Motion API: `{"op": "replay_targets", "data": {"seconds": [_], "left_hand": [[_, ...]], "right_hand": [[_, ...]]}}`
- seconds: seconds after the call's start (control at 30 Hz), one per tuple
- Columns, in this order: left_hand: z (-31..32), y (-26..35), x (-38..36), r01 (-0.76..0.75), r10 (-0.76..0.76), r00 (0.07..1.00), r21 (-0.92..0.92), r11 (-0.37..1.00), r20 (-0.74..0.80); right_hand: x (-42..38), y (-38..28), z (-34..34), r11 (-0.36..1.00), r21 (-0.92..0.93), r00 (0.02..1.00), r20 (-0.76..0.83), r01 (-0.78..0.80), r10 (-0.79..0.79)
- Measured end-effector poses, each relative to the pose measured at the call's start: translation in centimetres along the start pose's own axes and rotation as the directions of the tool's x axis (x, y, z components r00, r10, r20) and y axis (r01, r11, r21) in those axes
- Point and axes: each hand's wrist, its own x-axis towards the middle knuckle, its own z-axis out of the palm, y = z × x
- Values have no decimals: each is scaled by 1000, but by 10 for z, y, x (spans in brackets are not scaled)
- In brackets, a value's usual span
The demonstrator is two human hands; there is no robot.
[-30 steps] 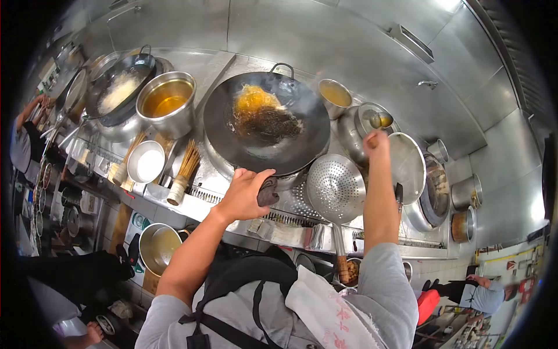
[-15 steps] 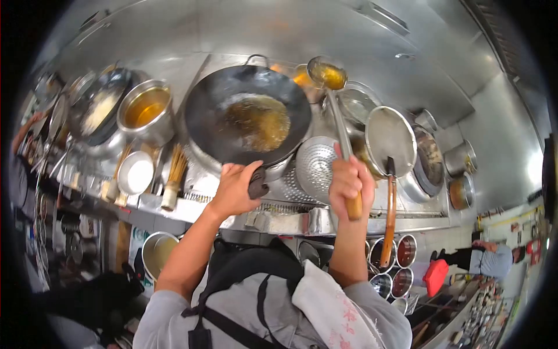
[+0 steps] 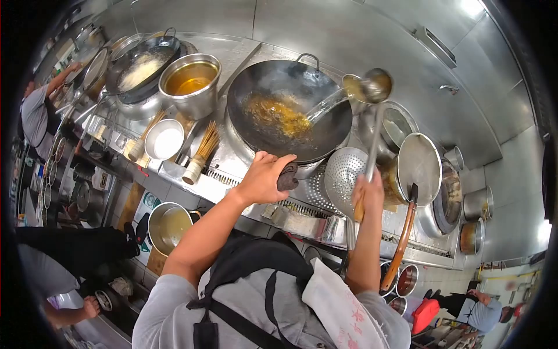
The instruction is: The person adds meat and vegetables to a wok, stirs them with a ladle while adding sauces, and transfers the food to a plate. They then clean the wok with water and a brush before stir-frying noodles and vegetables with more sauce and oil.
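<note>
My left hand (image 3: 266,180) is closed on a folded dark cloth (image 3: 288,177) against the near rim of a black wok (image 3: 247,125). Bubbling, steaming yellow-brown liquid (image 3: 279,116) lies in the wok's bottom. In my right hand (image 3: 367,195) is the wooden grip of a long metal ladle (image 3: 378,86), its bowl raised past the wok's right side and blurred by motion. A clear stream (image 3: 328,103) runs down from beside the ladle bowl into the wok. Under my right forearm, a perforated skimmer (image 3: 347,174) rests beside the wok.
A pot of amber oil (image 3: 190,87) and another wok with pale food (image 3: 142,72) stand left. Nearer are a white-filled bowl (image 3: 164,139) and a bamboo brush (image 3: 203,152). A mesh strainer (image 3: 419,168) lies right. Other people (image 3: 482,311) are around the kitchen.
The ladle has tipped, and liquid now streams into the wok, where it bubbles and steams more. My view has turned, shifting the stove rightward. My left hand keeps its hold on the cloth.
</note>
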Motion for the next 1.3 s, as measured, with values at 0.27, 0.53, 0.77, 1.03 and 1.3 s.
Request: {"op": "replay_targets", "data": {"seconds": [0.27,0.53,0.77,1.03,1.3], "left_hand": [[0,4,2,10,-9,1000,10,1000,-11],[6,4,2,2,-1,1000,20,1000,-10],[10,-1,7,-8,8,1000,44,999,6],[8,5,9,31,-32,999,20,999,27],[-37,43,31,110,-350,891,-887,-449,288]], "right_hand": [[228,-27,-42,987,-157,919,-387,8,-69],[179,-114,-48,332,942,999,-48,38,21],[64,-100,-35,532,795,913,397,-291,-93],[-59,-57,28,241,762,747,643,-601,-170],[-79,1,86,64,562,565,818,-825,102]]}}
